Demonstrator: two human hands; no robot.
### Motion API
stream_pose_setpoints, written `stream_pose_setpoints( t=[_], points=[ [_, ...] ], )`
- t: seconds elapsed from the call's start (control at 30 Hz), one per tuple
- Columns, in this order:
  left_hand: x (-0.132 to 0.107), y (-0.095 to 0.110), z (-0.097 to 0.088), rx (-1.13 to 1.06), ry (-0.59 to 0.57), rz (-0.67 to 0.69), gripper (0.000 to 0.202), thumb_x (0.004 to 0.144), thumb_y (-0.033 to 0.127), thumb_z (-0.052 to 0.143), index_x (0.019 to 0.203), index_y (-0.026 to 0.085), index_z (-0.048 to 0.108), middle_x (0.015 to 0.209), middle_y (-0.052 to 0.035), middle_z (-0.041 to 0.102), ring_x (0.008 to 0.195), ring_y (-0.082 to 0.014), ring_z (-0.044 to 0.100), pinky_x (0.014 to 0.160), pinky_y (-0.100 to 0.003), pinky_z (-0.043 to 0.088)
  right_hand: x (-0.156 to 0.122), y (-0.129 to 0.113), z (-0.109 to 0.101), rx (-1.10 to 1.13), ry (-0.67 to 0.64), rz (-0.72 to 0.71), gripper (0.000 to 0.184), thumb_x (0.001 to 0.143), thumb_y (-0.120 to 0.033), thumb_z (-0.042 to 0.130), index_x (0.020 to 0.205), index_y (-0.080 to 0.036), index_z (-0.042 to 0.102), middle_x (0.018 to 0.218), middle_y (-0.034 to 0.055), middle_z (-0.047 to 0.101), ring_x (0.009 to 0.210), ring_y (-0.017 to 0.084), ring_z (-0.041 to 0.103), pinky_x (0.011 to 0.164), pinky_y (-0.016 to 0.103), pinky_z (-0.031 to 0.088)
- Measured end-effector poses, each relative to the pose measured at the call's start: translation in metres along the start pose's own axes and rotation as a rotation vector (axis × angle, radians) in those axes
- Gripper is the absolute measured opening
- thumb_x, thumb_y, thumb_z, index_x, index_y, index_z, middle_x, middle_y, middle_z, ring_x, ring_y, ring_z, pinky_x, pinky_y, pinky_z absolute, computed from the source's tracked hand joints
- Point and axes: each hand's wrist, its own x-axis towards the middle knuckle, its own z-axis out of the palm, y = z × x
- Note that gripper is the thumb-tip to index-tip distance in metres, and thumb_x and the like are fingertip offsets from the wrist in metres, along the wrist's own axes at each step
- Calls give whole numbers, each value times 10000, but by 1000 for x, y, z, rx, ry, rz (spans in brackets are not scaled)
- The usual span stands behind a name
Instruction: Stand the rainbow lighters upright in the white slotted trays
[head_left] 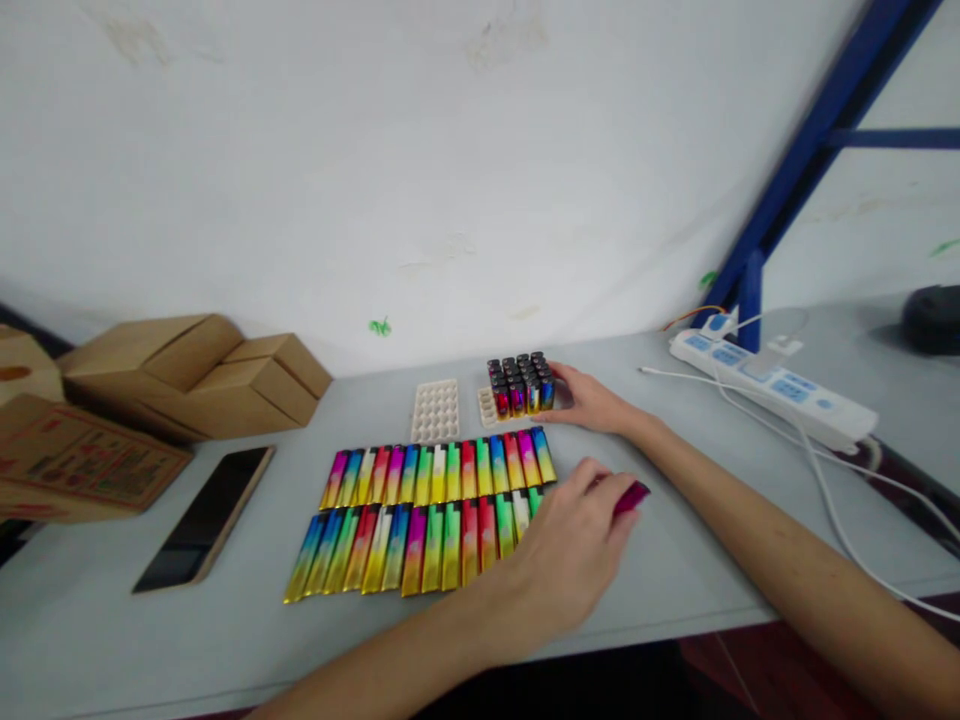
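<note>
Soft, cool, fairly even light fills the view, its source out of frame; the white wall (pixel 450 180) reads pale grey, slightly dimmer toward the corners. Shadows are faint and diffuse, darkest beneath the table's near edge. The metallic lighters (pixel 439 475) carry small bright highlights, while the phone (pixel 206 520) shows a dark, dull sheen. Wide-angle distortion stretches the cardboard boxes (pixel 195 375) and slants the blue metal frame (pixel 810 140). Slight blur softens the left hand (pixel 570 535) and the carton's print (pixel 97 455), which is illegible.
</note>
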Motion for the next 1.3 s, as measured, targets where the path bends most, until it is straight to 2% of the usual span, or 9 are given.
stream_pose_setpoints(
  t=[0.1,0.2,0.27,0.33,0.4,0.47,0.7,0.93,1.3],
  points=[
    [7,-8,-24,-197,88,-69,185,1002,299,577,1160,234,648,1047,-56,653,923,-193,674,873,-331,549,1,2,0,-28,3,5,910,745,-546,824,1487,-168,457,1415,183,615,1279,354,602,1110,528,457],
    [11,-21,-53,-406,-10,-166,286,1053,363,467,1297,222,518,832,3,637,623,-129,599,645,-278,498,3,4,0,-23,-21,-10,875,757,-516,810,1482,-168,465,1416,183,619,1275,363,606,1108,537,450],
    [11,-30,-68,-440,-9,-178,295,1046,396,479,1282,220,501,795,22,603,622,-122,544,601,-252,441,3,4,1,-16,-19,-10,866,763,-526,797,1484,-183,460,1405,173,629,1263,364,611,1095,546,460],
    [8,-39,-78,-395,53,-192,259,1020,441,521,1117,206,567,764,29,552,663,-126,507,602,-242,406,2,2,0,-10,-10,-4,866,773,-547,787,1492,-206,446,1403,162,629,1261,362,609,1088,553,466],
    [5,-47,-84,-354,119,-226,329,1008,498,518,893,194,570,694,42,477,634,-121,453,573,-238,365,1,0,0,-2,-13,1,873,775,-555,793,1499,-227,432,1411,151,621,1268,362,602,1093,558,465],
    [0,-53,-87,-339,157,-247,415,1001,525,509,751,194,514,629,57,399,574,-108,376,528,-237,304,0,-2,-1,-2,-28,9,873,773,-552,799,1500,-239,429,1416,146,614,1271,365,598,1096,563,466],
    [-10,-64,-91,-287,261,-269,474,973,491,511,613,205,396,572,60,305,533,-99,283,512,-258,231,1,-10,-4,-31,-49,79,849,768,-559,803,1477,-233,468,1388,131,635,1216,372,632,1069,562,497],
    [-12,-62,-92,-236,272,-284,408,935,392,477,588,213,355,563,58,303,540,-104,287,530,-263,226,-1,-13,-5,-61,-53,126,877,759,-578,805,1483,-221,462,1390,138,636,1222,370,634,1074,549,498],
    [-12,-67,-90,-179,279,-304,394,938,368,468,593,208,367,560,63,316,550,-105,304,546,-265,231,0,-14,-5,-52,-70,136,877,771,-565,797,1490,-205,446,1398,145,625,1245,363,620,1089,551,487]
  ],
)
